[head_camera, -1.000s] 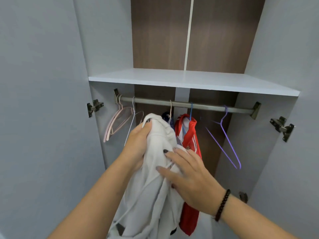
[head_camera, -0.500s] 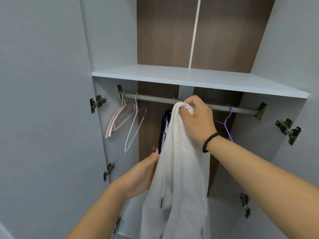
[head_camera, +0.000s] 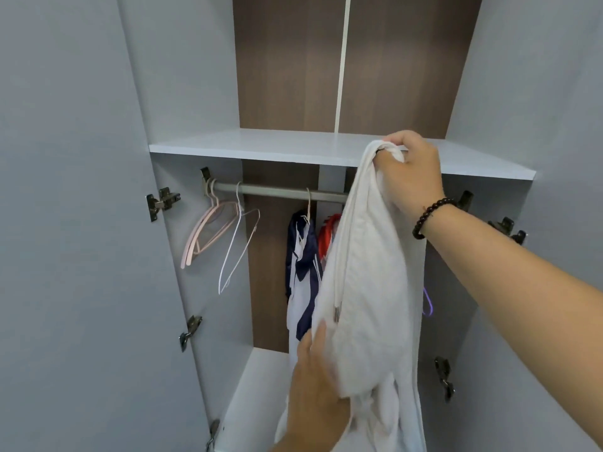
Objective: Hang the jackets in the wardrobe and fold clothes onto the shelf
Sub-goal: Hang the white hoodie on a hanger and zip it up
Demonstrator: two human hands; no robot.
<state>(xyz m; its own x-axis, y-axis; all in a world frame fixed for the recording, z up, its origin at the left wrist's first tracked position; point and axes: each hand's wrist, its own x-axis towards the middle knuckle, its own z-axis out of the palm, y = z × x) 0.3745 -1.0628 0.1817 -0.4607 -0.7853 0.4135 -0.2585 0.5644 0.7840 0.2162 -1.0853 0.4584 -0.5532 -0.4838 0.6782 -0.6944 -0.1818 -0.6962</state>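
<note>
Head cam: right hand point(head_camera: 412, 172) has its fingers curled tight round the top of the white jacket point(head_camera: 368, 288), up at 1 o'clock level with the shelf point(head_camera: 261, 146) edge. Left hand point(head_camera: 315, 389) at 6 o'clock holds the jacket's lower part, thumb pressed on the cloth; can't tell about its other fingers. Navy-and-white jacket point(head_camera: 301, 275) and red jacket point(head_camera: 328, 234) hang on the rail point(head_camera: 274, 190) behind it. Pink hangers point(head_camera: 204, 234) and white hanger point(head_camera: 236, 252) at 9 o'clock.

white jacket point(head_camera: 365, 288) hem cut off below, hiding purple hanger point(head_camera: 428, 303), rail's right half
</note>
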